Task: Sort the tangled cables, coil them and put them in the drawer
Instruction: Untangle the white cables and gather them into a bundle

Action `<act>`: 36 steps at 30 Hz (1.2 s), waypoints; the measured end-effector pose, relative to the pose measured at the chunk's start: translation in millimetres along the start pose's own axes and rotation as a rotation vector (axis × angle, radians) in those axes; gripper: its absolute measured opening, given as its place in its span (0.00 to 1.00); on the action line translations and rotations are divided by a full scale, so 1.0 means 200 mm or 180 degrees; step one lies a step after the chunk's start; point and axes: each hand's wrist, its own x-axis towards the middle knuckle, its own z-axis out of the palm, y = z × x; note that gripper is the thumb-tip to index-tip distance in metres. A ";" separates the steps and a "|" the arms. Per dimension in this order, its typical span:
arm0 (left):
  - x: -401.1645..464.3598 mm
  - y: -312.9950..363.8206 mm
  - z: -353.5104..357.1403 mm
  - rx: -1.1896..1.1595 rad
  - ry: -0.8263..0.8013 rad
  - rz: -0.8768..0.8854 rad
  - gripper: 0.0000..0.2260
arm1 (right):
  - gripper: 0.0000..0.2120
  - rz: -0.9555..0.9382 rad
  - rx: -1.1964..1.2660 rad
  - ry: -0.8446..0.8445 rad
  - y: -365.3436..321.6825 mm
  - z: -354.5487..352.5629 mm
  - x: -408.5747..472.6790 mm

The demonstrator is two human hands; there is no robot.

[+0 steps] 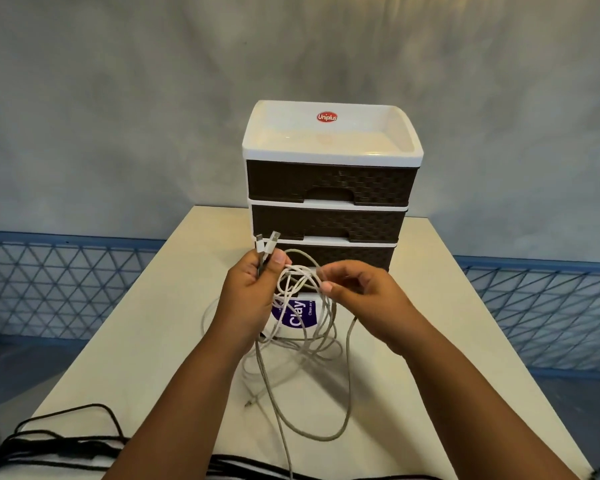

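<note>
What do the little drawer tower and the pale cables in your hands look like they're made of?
The drawer unit looks like moulded plastic: a glossy white top tray that catches light, and matte dark brown drawer fronts pressed in a woven, rattan-like pattern. The white cables look rubbery or plastic-sheathed, smooth and limp; one greyer strand may be braided, too fine to tell. The plug ends by the left hand appear metal-tipped.

Drawer unit (329,188): glossy white plastic top, dark brown woven-texture plastic fronts. Cables (305,327): smooth whitish/grey rubbery sheath, shiny metal USB plug (273,237). Table (146,341): matt cream, smooth. Black cords (66,441): matt.
</note>
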 end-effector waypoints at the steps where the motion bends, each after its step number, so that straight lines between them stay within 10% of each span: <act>1: 0.01 0.01 -0.01 0.0095 0.0101 0.0078 0.10 | 0.05 -0.0013 -0.0226 0.0066 -0.01 0.01 0.00; 6: 0.01 0.06 -0.03 0.0756 -0.0094 0.0415 0.12 | 0.05 -0.0269 -0.2044 0.0230 -0.03 0.04 0.01; 15: 0.04 0.04 -0.08 0.1536 -0.0246 0.0147 0.12 | 0.08 0.0130 0.0214 0.0434 -0.15 -0.16 0.04; 20: 0.08 0.03 -0.12 0.1717 0.0300 0.0207 0.11 | 0.14 -0.0004 -0.1522 0.0272 -0.19 -0.29 0.02; 31: 0.10 0.06 -0.18 0.0066 0.0078 -0.0789 0.13 | 0.05 0.0005 -0.0805 0.0506 -0.06 -0.35 0.04; 36: 0.08 0.08 -0.14 -0.0246 -0.0412 -0.1026 0.18 | 0.19 0.0027 -0.2143 0.0719 0.06 -0.12 0.04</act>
